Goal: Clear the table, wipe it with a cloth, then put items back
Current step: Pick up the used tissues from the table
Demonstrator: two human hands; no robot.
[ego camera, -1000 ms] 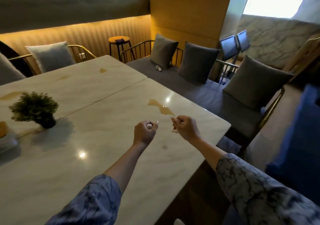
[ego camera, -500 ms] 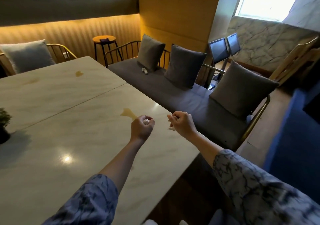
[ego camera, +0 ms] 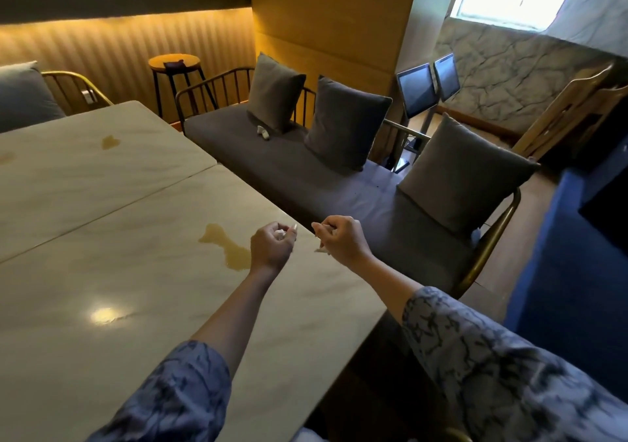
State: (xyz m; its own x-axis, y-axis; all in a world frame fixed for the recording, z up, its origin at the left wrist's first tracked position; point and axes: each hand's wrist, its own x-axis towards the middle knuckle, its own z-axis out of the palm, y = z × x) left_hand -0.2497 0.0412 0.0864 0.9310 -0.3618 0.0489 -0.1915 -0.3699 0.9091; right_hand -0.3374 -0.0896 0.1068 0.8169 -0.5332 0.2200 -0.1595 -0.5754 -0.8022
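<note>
Over the table's (ego camera: 102, 237) far edge, head view: left hand (ego camera: 272, 248) curled tight around a small white wad (ego camera: 280, 234), right hand (ego camera: 341, 239) just beside it pinching a thin white scrap (ego camera: 322, 250) whose tip pokes out below the fist, pointing down-left. Left of the left hand, an amber spill (ego camera: 227, 248) runs diagonally along the marble, and a smaller stain (ego camera: 110, 141) lies well beyond

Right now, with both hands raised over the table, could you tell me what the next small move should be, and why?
Probably carry the scraps away from the table. The left hand grips a small white wad and the right hand pinches a pale scrap, so neither is free for a cloth, while brown spills remain on the table.
</note>
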